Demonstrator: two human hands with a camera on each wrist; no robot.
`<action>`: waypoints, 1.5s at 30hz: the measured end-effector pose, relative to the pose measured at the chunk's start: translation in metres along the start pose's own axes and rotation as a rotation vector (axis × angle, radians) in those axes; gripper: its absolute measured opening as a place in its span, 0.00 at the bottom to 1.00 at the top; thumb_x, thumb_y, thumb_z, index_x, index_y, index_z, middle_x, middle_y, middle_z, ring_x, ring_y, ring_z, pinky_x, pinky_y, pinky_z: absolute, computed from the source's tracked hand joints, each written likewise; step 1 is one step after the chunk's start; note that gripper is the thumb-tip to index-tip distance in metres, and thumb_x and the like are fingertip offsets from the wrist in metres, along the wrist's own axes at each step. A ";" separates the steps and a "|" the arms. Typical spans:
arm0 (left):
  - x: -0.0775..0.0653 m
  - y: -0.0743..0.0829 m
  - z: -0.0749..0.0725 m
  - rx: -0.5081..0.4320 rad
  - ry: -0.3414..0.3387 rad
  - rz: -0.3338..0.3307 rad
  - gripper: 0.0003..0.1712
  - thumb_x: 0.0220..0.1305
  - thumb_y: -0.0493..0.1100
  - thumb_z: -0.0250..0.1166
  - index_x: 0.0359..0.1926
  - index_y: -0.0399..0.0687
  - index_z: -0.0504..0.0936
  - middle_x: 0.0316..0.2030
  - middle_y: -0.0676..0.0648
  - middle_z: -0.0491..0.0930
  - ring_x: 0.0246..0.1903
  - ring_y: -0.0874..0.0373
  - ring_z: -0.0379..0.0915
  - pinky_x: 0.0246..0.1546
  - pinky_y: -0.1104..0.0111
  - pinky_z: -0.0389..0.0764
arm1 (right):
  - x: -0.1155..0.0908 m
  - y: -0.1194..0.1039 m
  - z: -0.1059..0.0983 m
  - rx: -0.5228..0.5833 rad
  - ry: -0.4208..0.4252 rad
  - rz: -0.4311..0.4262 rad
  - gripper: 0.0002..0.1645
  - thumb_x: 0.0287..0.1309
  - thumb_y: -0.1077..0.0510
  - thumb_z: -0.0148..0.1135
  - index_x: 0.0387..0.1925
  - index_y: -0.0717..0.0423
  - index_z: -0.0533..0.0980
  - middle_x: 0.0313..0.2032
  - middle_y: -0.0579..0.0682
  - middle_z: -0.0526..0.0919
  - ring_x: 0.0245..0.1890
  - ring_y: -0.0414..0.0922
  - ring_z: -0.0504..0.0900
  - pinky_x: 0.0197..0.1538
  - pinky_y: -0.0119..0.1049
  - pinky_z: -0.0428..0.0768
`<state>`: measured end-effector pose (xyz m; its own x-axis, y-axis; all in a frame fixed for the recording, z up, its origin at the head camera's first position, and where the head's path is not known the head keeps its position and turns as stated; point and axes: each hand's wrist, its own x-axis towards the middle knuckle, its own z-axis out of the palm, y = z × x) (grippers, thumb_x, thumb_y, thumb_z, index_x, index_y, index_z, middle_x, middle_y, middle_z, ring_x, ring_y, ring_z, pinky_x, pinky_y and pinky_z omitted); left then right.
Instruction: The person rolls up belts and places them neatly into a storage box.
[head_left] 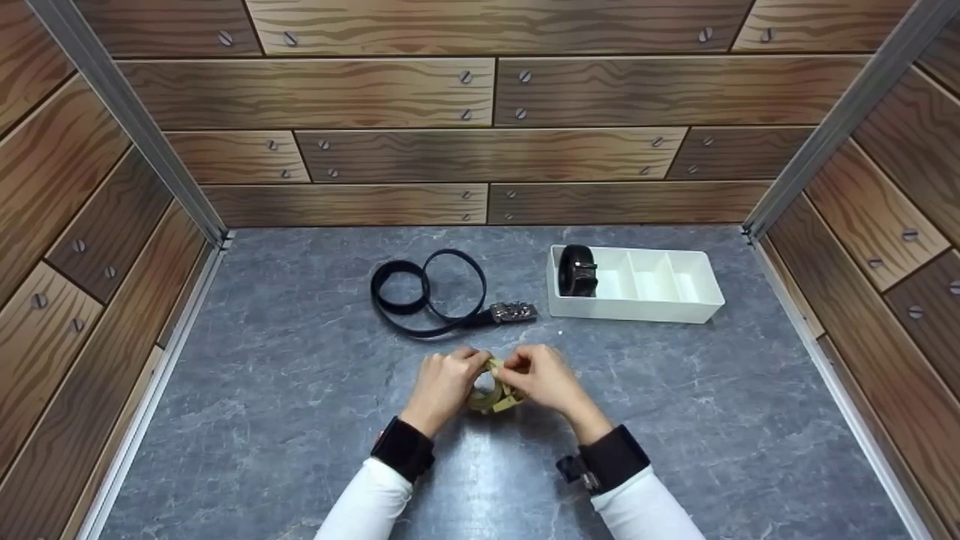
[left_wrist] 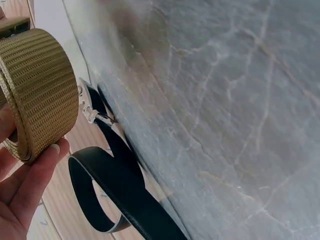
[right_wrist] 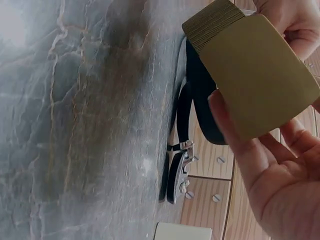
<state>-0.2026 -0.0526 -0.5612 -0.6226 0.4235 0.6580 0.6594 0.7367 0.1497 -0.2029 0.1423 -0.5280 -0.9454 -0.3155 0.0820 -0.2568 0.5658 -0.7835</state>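
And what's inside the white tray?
In the white tray, a coiled black belt stands at the left end, with dividers to its right. What lies directly behind or under that belt, including any further divider, can't be seen.

we wear white sleeves (head_left: 366, 499) down to broad black bands (head_left: 403, 448) round both wrists, a small black block (head_left: 571, 469) jutting from the right one

No text, label, brand, number or sign can be read in any view.
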 end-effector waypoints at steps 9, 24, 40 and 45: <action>0.001 0.003 -0.001 -0.024 -0.038 0.019 0.08 0.61 0.37 0.65 0.39 0.50 0.88 0.34 0.50 0.86 0.21 0.55 0.81 0.20 0.64 0.80 | -0.002 -0.005 0.004 0.042 -0.007 0.086 0.25 0.46 0.55 0.76 0.48 0.58 0.80 0.38 0.57 0.86 0.36 0.50 0.86 0.39 0.41 0.83; 0.006 0.007 -0.008 -0.076 -0.250 -0.174 0.15 0.63 0.47 0.67 0.46 0.45 0.85 0.39 0.46 0.85 0.32 0.50 0.83 0.33 0.59 0.82 | -0.002 -0.009 0.002 -0.005 0.043 0.157 0.26 0.46 0.56 0.77 0.49 0.56 0.83 0.39 0.58 0.86 0.31 0.48 0.85 0.30 0.37 0.82; -0.034 -0.015 -0.024 0.095 -0.527 -0.421 0.29 0.55 0.61 0.70 0.52 0.48 0.83 0.43 0.41 0.82 0.42 0.41 0.79 0.38 0.47 0.78 | 0.007 0.004 -0.094 -0.081 0.245 0.207 0.25 0.55 0.62 0.69 0.56 0.63 0.77 0.44 0.66 0.83 0.28 0.50 0.85 0.23 0.33 0.81; -0.040 -0.018 -0.025 0.120 -0.544 -0.429 0.29 0.55 0.62 0.69 0.49 0.48 0.83 0.40 0.40 0.83 0.38 0.39 0.80 0.37 0.48 0.79 | 0.021 0.006 -0.132 -0.115 0.387 0.219 0.24 0.58 0.60 0.67 0.57 0.62 0.77 0.44 0.65 0.83 0.26 0.50 0.86 0.22 0.30 0.79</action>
<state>-0.1790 -0.0955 -0.5713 -0.9606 0.2625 0.0918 0.2764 0.9378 0.2102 -0.2509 0.2399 -0.4492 -0.9796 0.1168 0.1634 -0.0424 0.6748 -0.7368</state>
